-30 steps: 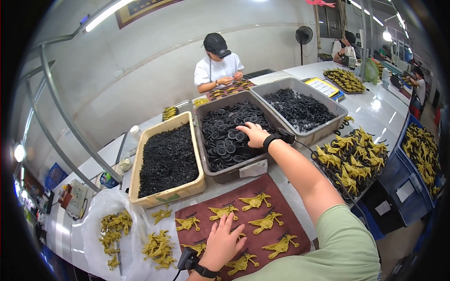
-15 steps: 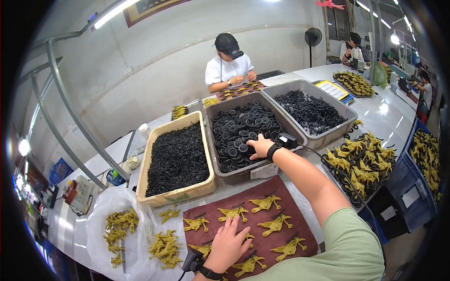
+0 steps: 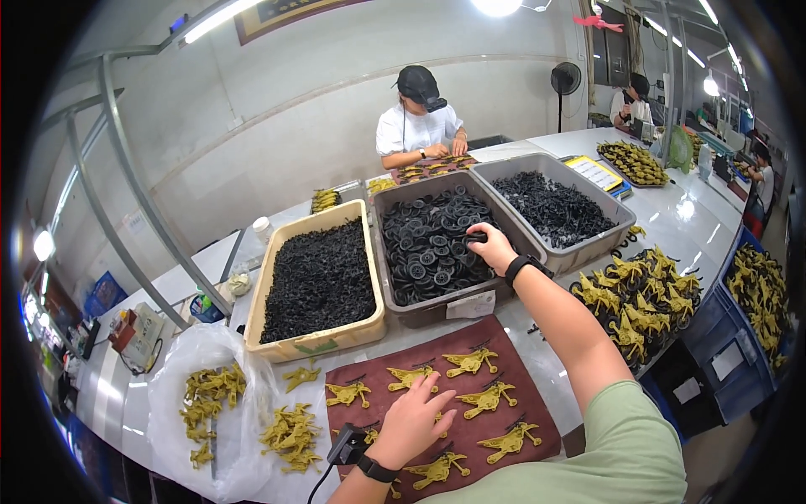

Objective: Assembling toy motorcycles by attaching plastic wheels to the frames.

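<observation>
My right hand [image 3: 494,249] is raised over the grey bin [image 3: 420,314] of black spoked wheels [image 3: 432,244]. Its fingers are closed round black wheels [image 3: 477,238]; how many I cannot tell. Over the dark red mat [image 3: 529,370] hovers my left hand [image 3: 417,424], fingers apart and nothing in them. Yellow-olive plastic parts [image 3: 489,399] lie in rows on this mat, each with a thin black piece at its upper side. Some of them are partly hidden under my left hand.
A cream bin [image 3: 378,315] of small black pieces stands left of the wheels, another grey bin [image 3: 625,220] right. Loose yellow parts [image 3: 290,437] lie beside a plastic bag [image 3: 168,403]. Yellow-and-black assemblies [image 3: 642,302] are heaped at right. A co-worker [image 3: 420,126] sits opposite.
My right hand has lifted from among the wheels and moved slightly right and up, its fingers now closed round wheels. My left hand has shifted slightly over the mat.
</observation>
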{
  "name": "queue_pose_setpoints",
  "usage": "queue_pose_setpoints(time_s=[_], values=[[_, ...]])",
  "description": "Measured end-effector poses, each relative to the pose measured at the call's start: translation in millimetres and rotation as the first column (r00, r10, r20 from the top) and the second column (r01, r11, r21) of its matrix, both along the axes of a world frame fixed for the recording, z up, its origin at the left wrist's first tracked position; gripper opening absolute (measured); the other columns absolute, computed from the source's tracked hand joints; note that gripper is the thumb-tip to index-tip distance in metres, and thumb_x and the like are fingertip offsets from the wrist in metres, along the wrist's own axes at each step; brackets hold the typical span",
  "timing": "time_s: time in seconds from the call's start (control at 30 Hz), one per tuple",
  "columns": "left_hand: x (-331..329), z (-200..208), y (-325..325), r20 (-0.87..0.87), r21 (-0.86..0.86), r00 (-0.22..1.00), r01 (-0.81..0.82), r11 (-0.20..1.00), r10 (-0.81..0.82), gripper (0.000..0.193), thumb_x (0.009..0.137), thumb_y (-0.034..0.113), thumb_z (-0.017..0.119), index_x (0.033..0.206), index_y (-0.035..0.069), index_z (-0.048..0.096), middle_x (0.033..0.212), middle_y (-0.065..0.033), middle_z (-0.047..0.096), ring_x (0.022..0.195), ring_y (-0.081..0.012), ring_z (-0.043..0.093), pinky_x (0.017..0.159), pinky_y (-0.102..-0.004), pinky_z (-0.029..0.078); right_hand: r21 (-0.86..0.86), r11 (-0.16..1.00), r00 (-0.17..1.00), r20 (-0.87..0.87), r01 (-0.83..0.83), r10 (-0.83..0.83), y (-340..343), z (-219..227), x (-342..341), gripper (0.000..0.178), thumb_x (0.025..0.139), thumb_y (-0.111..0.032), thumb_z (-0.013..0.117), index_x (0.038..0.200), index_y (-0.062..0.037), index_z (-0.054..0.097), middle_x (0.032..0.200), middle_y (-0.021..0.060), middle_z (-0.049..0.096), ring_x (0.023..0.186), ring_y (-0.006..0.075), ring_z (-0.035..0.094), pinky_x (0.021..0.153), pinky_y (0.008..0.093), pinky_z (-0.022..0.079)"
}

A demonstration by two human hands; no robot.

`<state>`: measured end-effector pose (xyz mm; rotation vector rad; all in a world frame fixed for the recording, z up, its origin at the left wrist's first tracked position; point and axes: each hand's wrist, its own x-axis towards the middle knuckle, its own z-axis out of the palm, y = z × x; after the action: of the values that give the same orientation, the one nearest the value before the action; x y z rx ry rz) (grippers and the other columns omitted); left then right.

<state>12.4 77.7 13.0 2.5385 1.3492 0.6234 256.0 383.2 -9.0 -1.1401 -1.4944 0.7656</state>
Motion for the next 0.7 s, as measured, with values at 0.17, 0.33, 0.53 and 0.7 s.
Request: queue_pose_setpoints(time_s=[0.17,0.33,0.53,0.7], values=[[17,-6,4,-0.006,0.047,0.998,0.062,0.997,-0.062,0.031,0.083,0.026,0.064,0.111,0.012,0.064,0.131,-0.0168,0.05,0.12,-0.035,0.049,0.089,-0.0403,0.049,-0.011,0.999,0.992,-0.118,0.05,-0.051,-9,15,2,0.029,0.078,-0.003,0.069,0.106,-0.0065,0.06,0.096,0.0059,0.06,0.09,0.0158,0.056,0.081,0.0289,0.045],[22,-1,1,0.018,0.021,0.998,0.066,0.998,-0.067,0.034,0.084,0.025,0.063,0.115,0.011,0.061,0.131,-0.0169,0.049,0.119,-0.0351,0.05,0.09,-0.0404,0.048,0.033,0.997,0.985,-0.163,0.067,-0.061,-3,7,6,0.03,0.08,-0.001,0.067,0.108,-0.006,0.06,0.097,0.0048,0.06,0.089,0.0153,0.056,0.081,0.0282,0.045],[33,9,2,0.497,-0.257,0.864,0.057,0.965,0.082,0.049,0.091,0.025,0.056,0.134,0.006,0.04,0.129,-0.0189,0.049,0.118,-0.0324,0.051,0.093,-0.0391,0.047,-0.065,0.961,0.858,-0.47,-0.269,0.208,-67,38,-18,0.031,0.085,-0.001,0.063,0.114,-0.0075,0.055,0.093,0.0014,0.055,0.083,0.0083,0.052,0.072,0.0229,0.046],[44,6,19,0.745,-0.538,-0.141,0.449,0.713,0.652,0.053,0.1,0.036,0.037,0.139,0.003,0.024,0.126,-0.0167,0.047,0.113,-0.0269,0.052,0.094,-0.0461,0.046,-0.162,0.778,0.735,-0.485,-0.607,0.473,-196,49,-71,0.032,0.087,-0.005,0.062,0.117,-0.0066,0.053,0.101,0.0011,0.052,0.087,0.0098,0.056,0.078,0.0256,0.048]])
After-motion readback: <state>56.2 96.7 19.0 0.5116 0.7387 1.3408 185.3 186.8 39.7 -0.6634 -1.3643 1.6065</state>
